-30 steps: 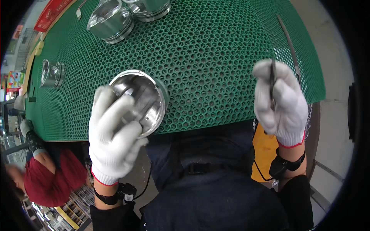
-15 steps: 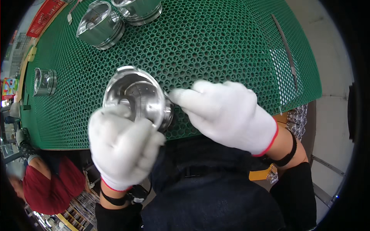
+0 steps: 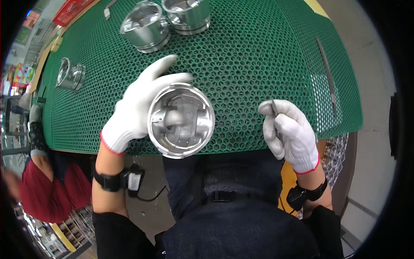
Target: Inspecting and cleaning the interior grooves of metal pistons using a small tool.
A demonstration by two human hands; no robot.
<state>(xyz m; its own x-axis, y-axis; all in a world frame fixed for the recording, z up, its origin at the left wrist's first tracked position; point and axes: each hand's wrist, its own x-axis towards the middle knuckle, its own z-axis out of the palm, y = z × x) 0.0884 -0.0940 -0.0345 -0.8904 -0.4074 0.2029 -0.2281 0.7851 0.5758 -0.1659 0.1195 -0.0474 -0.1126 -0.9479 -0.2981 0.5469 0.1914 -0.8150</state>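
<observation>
past my left hand (image 3: 131, 105) i see two metal pistons (image 3: 144, 30) standing close together, a third piston (image 3: 72, 75) off to the left, and a long thin strip (image 3: 326, 71) at right on the table's honeycomb-holed green mat (image 3: 246, 86). that left hand, in white knit, spreads some fingers yet grips the shiny, round, hollow piston (image 3: 199, 129) at the mat's near edge; my right hand (image 3: 293, 134) curls, pinching a thin dark tool (image 3: 274, 107)

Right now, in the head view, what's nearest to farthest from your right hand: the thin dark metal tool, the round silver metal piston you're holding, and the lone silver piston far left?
1. Metal tool: in the right hand.
2. Held piston: left of it, in the left hand.
3. Lone piston: farther left, on the green mat.
</observation>
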